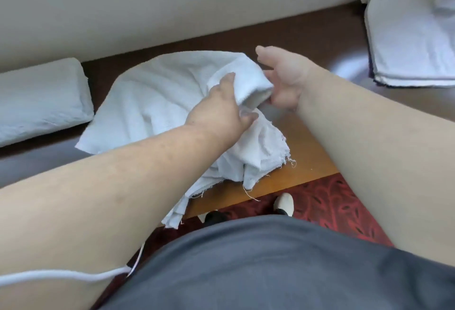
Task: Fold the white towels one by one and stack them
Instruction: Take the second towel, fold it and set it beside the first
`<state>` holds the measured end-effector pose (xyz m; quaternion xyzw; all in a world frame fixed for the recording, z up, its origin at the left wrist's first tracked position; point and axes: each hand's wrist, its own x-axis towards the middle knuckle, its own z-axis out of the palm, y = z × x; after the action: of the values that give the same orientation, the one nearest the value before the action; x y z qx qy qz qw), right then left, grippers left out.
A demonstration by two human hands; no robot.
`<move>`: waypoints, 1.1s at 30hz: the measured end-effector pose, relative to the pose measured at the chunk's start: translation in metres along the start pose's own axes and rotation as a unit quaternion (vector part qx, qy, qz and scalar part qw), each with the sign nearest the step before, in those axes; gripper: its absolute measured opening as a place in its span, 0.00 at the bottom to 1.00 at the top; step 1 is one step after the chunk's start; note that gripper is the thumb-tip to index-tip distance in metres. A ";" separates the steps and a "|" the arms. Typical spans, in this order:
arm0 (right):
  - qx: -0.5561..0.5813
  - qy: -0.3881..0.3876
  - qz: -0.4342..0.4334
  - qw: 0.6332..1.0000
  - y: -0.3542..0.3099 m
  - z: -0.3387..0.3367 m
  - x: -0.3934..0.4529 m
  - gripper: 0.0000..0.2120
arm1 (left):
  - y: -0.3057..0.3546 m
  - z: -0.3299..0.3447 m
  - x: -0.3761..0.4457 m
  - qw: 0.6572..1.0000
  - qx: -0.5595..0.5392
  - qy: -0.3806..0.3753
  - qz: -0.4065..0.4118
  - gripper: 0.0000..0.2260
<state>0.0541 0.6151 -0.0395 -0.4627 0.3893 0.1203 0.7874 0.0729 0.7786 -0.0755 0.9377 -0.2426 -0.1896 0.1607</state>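
The crumpled white towel (157, 102) lies mid-surface (307, 142), trailing over the near edge; the left hand (221, 110) grips its raised fold from the left, while the right hand (283, 83), fingers loosely spread, touches that fold's end.

No text, label, brand, number or sign to read anywhere.
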 end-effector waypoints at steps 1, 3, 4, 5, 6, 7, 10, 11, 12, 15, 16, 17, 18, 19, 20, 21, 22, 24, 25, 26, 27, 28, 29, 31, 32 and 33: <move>0.053 -0.003 -0.011 0.999 0.001 -0.006 -0.003 0.27 | 0.001 0.001 0.004 0.999 0.002 0.040 0.006 0.36; 0.131 -0.018 -0.031 0.991 0.003 -0.019 -0.009 0.32 | 0.008 -0.005 0.012 0.997 -0.024 0.074 0.024 0.26; 0.145 -0.029 -0.038 0.988 0.005 -0.024 -0.010 0.33 | 0.012 -0.009 0.016 0.996 -0.051 0.065 0.026 0.23; 0.141 -0.038 -0.041 0.988 0.006 -0.027 -0.011 0.33 | 0.016 -0.014 0.021 0.995 -0.080 0.050 0.023 0.20; 0.125 -0.039 -0.043 0.990 0.008 -0.030 -0.013 0.34 | 0.020 -0.018 0.026 0.994 -0.103 0.036 0.023 0.17; 0.108 -0.031 -0.049 0.992 0.009 -0.032 -0.013 0.33 | 0.026 -0.022 0.031 0.992 -0.115 0.033 0.026 0.15; 0.086 -0.012 -0.072 0.994 0.015 -0.035 -0.016 0.30 | 0.046 -0.030 0.046 0.989 -0.146 0.033 0.013 0.10; 0.064 -0.017 -0.077 0.995 0.018 -0.037 -0.018 0.29 | 0.054 -0.033 0.052 0.984 -0.176 0.027 -0.005 0.09; 0.025 -0.030 -0.081 0.996 0.021 -0.039 -0.020 0.27 | 0.064 -0.035 0.058 0.977 -0.212 0.022 -0.028 0.08; -0.093 -0.042 -0.082 0.991 0.032 -0.047 -0.025 0.22 | 0.093 -0.042 0.084 0.949 -0.304 0.012 -0.078 0.07; -0.120 -0.025 -0.084 0.989 0.037 -0.051 -0.027 0.23 | 0.103 -0.043 0.093 0.943 -0.321 0.001 -0.088 0.06; -0.150 -0.010 -0.084 0.985 0.041 -0.057 -0.028 0.26 | 0.112 -0.044 0.102 0.933 -0.345 -0.011 -0.101 0.06; -0.182 0.000 -0.078 0.980 0.046 -0.063 -0.029 0.28 | 0.120 -0.043 0.110 0.920 -0.374 -0.022 -0.119 0.05; -0.219 0.010 -0.064 0.974 0.052 -0.070 -0.030 0.29 | 0.128 -0.041 0.118 0.904 -0.403 -0.030 -0.139 0.05; -0.256 0.027 -0.045 0.965 0.058 -0.077 -0.030 0.28 | 0.135 -0.036 0.126 0.889 -0.428 -0.035 -0.159 0.04; -0.283 0.049 -0.025 0.957 0.065 -0.083 -0.029 0.26 | 0.141 -0.031 0.134 0.876 -0.446 -0.040 -0.177 0.02; -0.296 0.070 -0.013 0.953 0.072 -0.089 -0.028 0.22 | 0.146 -0.024 0.141 0.865 -0.460 -0.047 -0.195 0.01; -0.302 0.093 -0.015 0.949 0.084 -0.101 -0.027 0.11 | 0.154 -0.007 0.155 0.851 -0.469 -0.059 -0.228 0.02; -0.301 0.107 -0.022 0.947 0.089 -0.107 -0.026 0.07 | 0.158 0.002 0.162 0.846 -0.474 -0.063 -0.237 0.02; -0.294 0.122 -0.026 0.948 0.092 -0.113 -0.026 0.04 | 0.161 0.010 0.168 0.840 -0.481 -0.068 -0.243 0.03; -0.276 0.140 -0.029 0.951 0.093 -0.119 -0.027 0.02 | 0.163 0.018 0.173 0.835 -0.485 -0.072 -0.251 0.04; -0.247 0.157 -0.033 0.956 0.094 -0.124 -0.028 0.05 | 0.164 0.026 0.178 0.829 -0.488 -0.076 -0.263 0.05; -0.210 0.173 -0.033 0.962 0.093 -0.130 -0.029 0.08 | 0.166 0.032 0.182 0.823 -0.491 -0.080 -0.276 0.05; -0.147 0.200 -0.036 0.968 0.092 -0.144 -0.027 0.12 | 0.169 0.043 0.191 0.815 -0.494 -0.083 -0.292 0.04; -0.128 0.209 -0.040 0.969 0.091 -0.152 -0.025 0.12 | 0.170 0.048 0.196 0.816 -0.495 -0.080 -0.289 0.04; -0.116 0.218 -0.043 0.968 0.090 -0.160 -0.023 0.11 | 0.171 0.052 0.201 0.817 -0.497 -0.073 -0.283 0.04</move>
<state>-0.0918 0.5363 -0.1230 -0.5826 0.5146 0.0267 0.6285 0.1459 0.5220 -0.1092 0.7411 0.1494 -0.3892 0.5263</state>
